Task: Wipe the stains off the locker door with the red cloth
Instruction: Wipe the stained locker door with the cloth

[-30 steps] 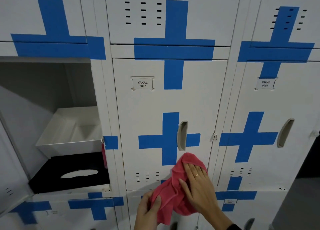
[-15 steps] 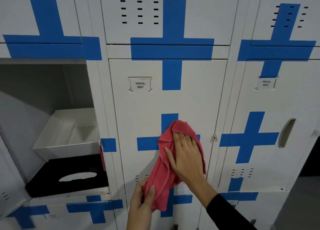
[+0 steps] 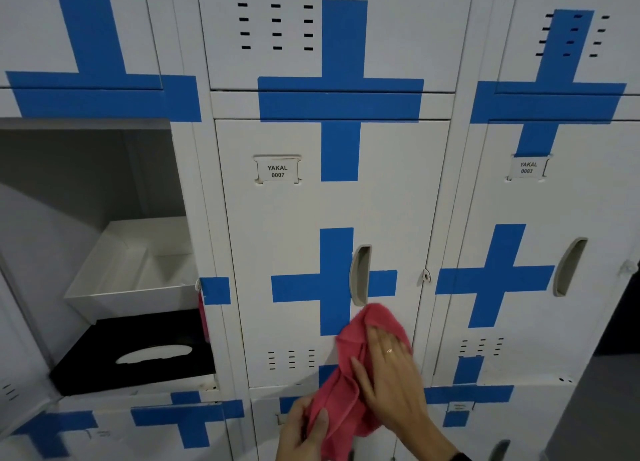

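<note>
Since half a second ago my right hand (image 3: 391,374) and the red cloth (image 3: 356,374) have dropped from the middle of the door's blue tape cross (image 3: 334,284) to the lower right part of the locker door (image 3: 301,211), just below the recessed handle (image 3: 360,275), which is uncovered again. View shifted a bit too.

Right hand: flat, fingers extended and close together, palm pressing the cloth against the door. Ring visible on one finger. Dark sleeve edge at the wrist, bottom of frame.

Left hand (image 3: 304,433): lower down, thumb and fingers pinching the hanging tail of the cloth. It sits in front of the seam between this door and the locker below.

Cloth: upper part bunched under my right palm, top edge near the bottom of the handle and touching the lower right of the tape cross. Rest drapes down and left into my left hand.

Door label (image 3: 277,170) reads YAKAL 0007. Vent slots (image 3: 291,359) sit left of the cloth, uncovered. Can't make out any stains at this resolution.

Left neighbour locker is open: white tray (image 3: 114,287) tilted inside, resting on a black tissue box (image 3: 104,374) with an oval opening. Right neighbour label (image 3: 527,167) reads YAKAL 0003, door closed.
</note>
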A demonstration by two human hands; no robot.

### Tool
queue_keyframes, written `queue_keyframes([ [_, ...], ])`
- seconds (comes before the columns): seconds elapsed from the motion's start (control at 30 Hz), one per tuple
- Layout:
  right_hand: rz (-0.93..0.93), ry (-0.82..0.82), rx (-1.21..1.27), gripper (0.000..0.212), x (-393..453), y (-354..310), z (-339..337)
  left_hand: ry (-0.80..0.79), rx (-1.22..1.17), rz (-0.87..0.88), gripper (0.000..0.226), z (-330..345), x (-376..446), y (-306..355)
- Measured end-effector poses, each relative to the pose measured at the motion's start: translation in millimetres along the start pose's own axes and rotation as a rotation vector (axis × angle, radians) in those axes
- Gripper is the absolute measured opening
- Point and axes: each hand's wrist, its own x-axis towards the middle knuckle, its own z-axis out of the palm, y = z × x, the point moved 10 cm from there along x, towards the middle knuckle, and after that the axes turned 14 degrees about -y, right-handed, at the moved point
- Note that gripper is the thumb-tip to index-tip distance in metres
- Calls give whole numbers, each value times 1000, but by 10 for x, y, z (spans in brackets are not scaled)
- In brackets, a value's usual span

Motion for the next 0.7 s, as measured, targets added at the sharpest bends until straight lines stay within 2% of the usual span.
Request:
queue_keyframes([
  [0.13,59,218,87,71,409,-5,-720,-16,-46,35,19,71,45,142],
  [0.27,5,255,62,69,704,-271,-982,27,-44,117,19,83,70,419],
  [0.43,-54,163,7,61,621,-222,-738,70,-98,105,19,1,69,319],
  [0.6,-96,-6,-72,58,233,-20,-242,6,-167,-14,18,164,52,-35],
  [0.7,-88,-90,-106,65,-83,139,79,-48,-201,77,17,295,-17,-141],
])
